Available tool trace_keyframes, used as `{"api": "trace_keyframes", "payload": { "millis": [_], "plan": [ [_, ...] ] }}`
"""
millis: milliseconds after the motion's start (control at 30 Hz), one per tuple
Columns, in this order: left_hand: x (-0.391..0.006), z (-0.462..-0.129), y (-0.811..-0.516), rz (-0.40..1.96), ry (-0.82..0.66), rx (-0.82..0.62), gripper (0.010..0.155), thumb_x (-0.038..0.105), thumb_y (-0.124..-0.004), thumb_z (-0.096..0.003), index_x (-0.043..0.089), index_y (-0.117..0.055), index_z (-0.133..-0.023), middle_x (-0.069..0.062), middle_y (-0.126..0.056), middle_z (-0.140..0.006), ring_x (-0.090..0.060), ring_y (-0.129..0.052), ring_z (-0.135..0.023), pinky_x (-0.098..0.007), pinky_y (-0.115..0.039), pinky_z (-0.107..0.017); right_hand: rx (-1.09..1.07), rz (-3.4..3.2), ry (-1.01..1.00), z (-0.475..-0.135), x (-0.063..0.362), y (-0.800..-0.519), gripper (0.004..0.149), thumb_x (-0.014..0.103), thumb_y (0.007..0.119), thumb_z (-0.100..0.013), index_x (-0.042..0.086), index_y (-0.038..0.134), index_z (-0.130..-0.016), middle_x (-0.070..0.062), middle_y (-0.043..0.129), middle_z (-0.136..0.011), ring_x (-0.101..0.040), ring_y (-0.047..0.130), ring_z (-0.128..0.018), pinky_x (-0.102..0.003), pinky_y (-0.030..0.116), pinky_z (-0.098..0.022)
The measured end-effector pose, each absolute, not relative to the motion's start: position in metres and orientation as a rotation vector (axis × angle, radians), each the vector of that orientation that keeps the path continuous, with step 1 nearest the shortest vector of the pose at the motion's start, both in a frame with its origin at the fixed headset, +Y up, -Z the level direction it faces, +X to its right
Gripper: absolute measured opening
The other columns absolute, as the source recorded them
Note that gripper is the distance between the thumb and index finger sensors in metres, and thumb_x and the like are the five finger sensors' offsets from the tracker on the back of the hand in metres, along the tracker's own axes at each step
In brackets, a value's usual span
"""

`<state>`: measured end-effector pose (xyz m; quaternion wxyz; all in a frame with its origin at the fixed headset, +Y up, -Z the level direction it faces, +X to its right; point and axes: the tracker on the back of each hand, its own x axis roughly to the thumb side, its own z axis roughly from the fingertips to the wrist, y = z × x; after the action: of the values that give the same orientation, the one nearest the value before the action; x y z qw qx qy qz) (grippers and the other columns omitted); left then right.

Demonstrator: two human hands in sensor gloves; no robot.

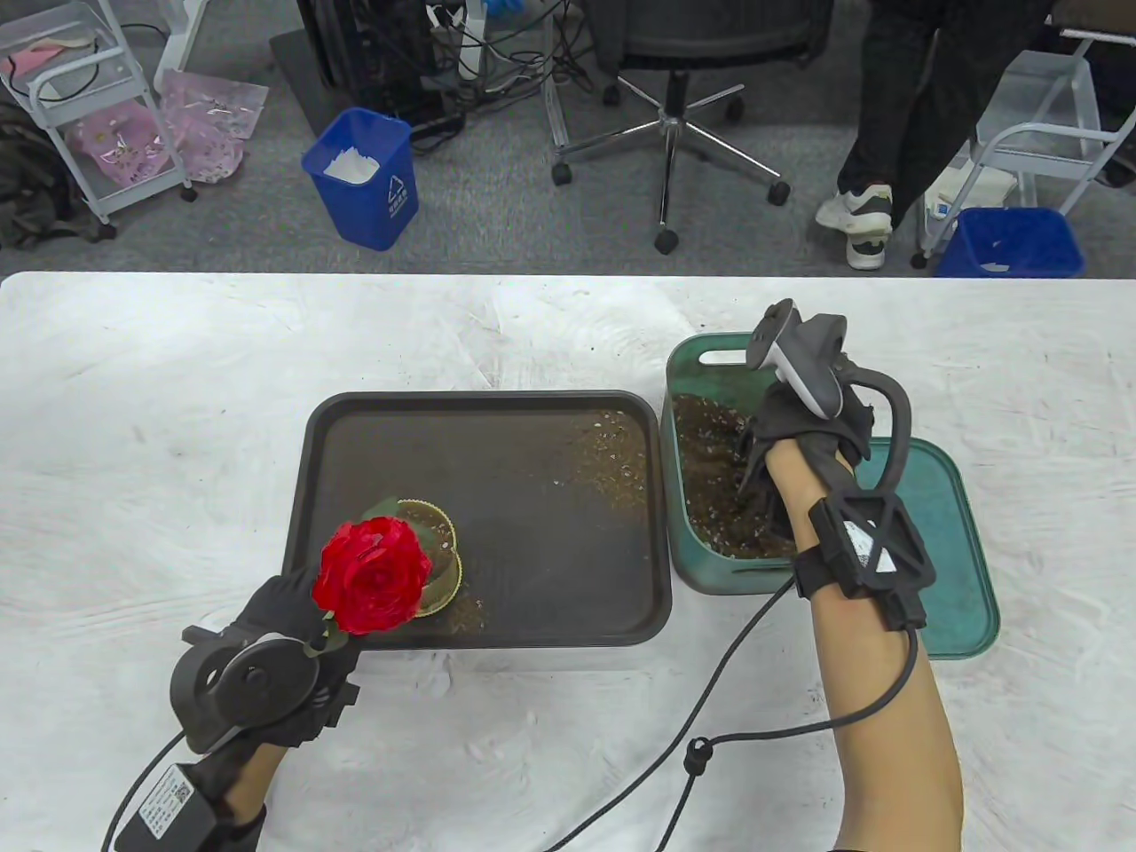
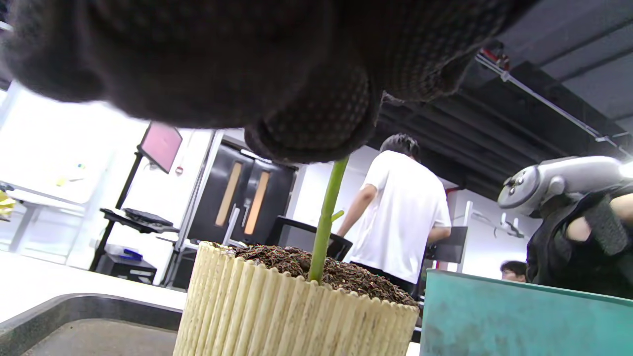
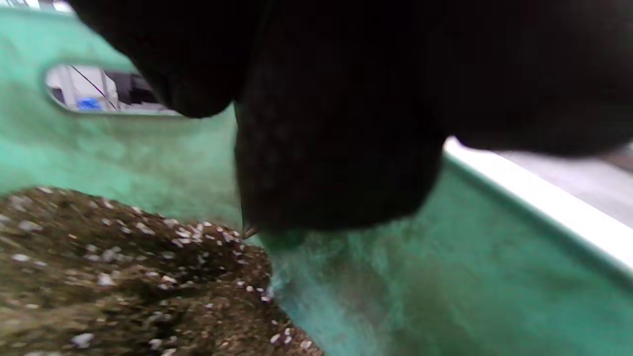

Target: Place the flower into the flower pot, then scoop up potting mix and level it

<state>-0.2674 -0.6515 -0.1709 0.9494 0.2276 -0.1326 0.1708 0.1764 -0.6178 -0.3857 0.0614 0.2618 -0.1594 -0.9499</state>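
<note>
Left hand (image 1: 284, 621) holds flower (image 1: 373, 575) upright in pot (image 2: 292, 316).

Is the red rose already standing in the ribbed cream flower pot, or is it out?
In. The red rose's green stem stands upright in the soil of the ribbed cream flower pot, while the left hand holds it above.
</note>
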Motion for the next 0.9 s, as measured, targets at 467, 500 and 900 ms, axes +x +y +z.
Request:
{"api": "trace_keyframes", "payload": {
  "millis": [467, 500, 900],
  "plan": [
    [-0.268, -0.171, -0.652, 0.348, -0.280, 0.459, 0.044, 0.046, -0.079, -0.0402, 0.020, -0.094, -0.072, -0.001, -0.104, -0.047, -0.015, -0.103, -0.013, -0.038, -0.092, -0.025, 0.708, -3.037, -0.586, -0.400, 0.176, -0.645, 0.052, 0.034, 0.079, -0.040, 0.006, 0.077, -0.084, -0.011, 0.100, -0.053, -0.025, 0.106, -0.020, -0.041, 0.093, -0.010],
    [-0.268, -0.171, -0.652, 0.348, -0.278, 0.459, 0.044, 0.046, -0.079, -0.0401, 0.020, -0.094, -0.072, -0.001, -0.104, -0.047, -0.015, -0.103, -0.013, -0.038, -0.092, -0.025, 0.698, -3.057, -0.606, -0.400, 0.177, -0.646, 0.052, 0.034, 0.079, -0.040, 0.007, 0.077, -0.084, -0.010, 0.100, -0.053, -0.026, 0.106, -0.020, -0.041, 0.093, -0.011],
    [-0.267, -0.170, -0.651, 0.344, -0.280, 0.461, 0.044, 0.046, -0.079, -0.0401, 0.020, -0.094, -0.072, -0.001, -0.104, -0.047, -0.015, -0.103, -0.013, -0.038, -0.092, -0.025, 0.678, -3.278, -1.427, -0.393, 0.198, -0.671, 0.054, 0.033, 0.074, -0.040, 0.003, 0.075, -0.084, -0.010, 0.100, -0.053, -0.025, 0.108, -0.021, -0.040, 0.095, -0.010]
  ]
}}
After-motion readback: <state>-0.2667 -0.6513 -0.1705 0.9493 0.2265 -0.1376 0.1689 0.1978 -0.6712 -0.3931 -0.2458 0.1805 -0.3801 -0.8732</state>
